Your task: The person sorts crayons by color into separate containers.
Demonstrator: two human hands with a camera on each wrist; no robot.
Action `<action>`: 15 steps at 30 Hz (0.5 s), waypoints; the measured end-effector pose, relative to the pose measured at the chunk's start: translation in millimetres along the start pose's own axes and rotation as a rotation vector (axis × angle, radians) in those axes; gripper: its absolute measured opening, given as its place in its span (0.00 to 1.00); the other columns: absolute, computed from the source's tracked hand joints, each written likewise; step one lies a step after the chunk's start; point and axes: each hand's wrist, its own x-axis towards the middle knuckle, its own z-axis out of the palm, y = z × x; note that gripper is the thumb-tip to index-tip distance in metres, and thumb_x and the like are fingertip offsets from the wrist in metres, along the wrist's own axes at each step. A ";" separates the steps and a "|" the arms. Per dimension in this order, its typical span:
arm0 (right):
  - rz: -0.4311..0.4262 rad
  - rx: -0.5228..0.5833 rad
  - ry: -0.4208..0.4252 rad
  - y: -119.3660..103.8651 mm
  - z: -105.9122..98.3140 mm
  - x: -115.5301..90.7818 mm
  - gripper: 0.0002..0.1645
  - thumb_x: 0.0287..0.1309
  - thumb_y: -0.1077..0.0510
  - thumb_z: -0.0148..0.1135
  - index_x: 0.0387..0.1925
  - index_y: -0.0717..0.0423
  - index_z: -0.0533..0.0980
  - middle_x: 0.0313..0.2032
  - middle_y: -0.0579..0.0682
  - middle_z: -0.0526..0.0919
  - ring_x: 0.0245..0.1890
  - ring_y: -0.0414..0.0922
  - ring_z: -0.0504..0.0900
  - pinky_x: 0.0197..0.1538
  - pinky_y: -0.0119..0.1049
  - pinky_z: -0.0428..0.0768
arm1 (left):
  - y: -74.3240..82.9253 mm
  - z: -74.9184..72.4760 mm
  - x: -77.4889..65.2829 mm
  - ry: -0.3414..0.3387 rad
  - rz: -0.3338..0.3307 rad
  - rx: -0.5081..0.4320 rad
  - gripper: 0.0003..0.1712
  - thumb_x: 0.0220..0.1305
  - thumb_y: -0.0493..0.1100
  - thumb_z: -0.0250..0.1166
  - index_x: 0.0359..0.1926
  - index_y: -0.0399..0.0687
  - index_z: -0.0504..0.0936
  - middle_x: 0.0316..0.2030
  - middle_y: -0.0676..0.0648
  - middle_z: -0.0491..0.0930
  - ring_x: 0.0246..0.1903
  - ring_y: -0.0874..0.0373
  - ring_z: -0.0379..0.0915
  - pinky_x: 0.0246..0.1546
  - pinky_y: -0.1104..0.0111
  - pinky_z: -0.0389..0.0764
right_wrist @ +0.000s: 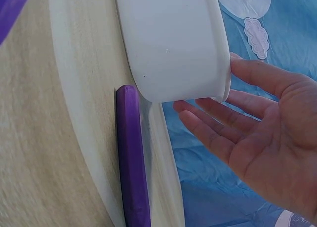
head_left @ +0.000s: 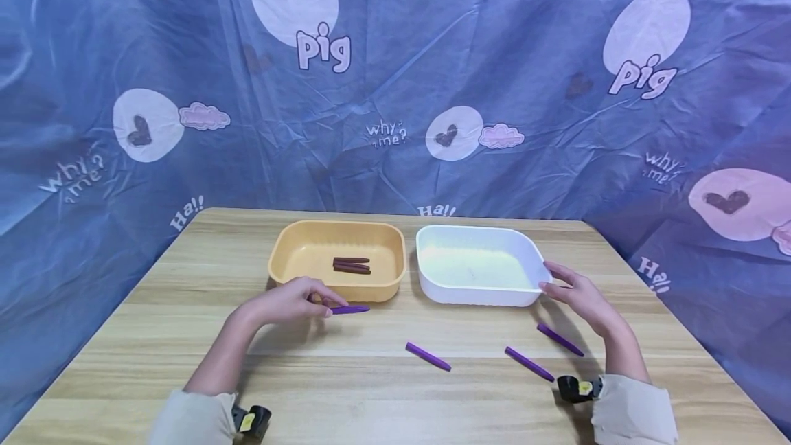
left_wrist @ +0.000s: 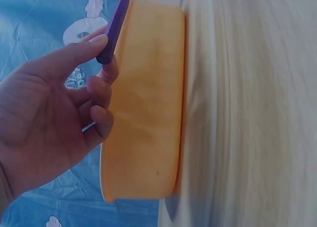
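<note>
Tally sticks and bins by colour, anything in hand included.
Purple sticks: 4 (3 on the table, 1 in the left hand)
Brown sticks: 3 visible, in the orange bin
Orange bin: 1
White bin: 1
Total: 9

You are facing a creased blue cloth, which is hanging behind and beside the table and showing white "pig" lettering.
</note>
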 end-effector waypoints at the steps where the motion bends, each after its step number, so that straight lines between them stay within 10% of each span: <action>1: 0.000 0.001 -0.001 0.0 -0.1 0.1 0.42 0.63 0.51 0.54 0.66 0.71 0.49 0.62 0.73 0.54 0.62 0.66 0.50 0.58 0.61 0.57 | 1.0 0.1 1.5 0.000 0.000 0.005 0.14 0.57 0.36 0.62 0.46 0.43 0.83 0.37 0.52 0.80 0.33 0.61 0.69 0.33 0.70 0.72; 15: 0.000 0.026 -0.020 0.3 -1.0 -0.6 0.41 0.64 0.51 0.52 0.67 0.71 0.48 0.63 0.73 0.52 0.60 0.68 0.56 0.58 0.61 0.59 | 22.7 -0.8 34.2 0.073 0.056 0.050 0.14 0.58 0.36 0.61 0.46 0.44 0.83 0.43 0.47 0.79 0.40 0.56 0.72 0.35 0.68 0.74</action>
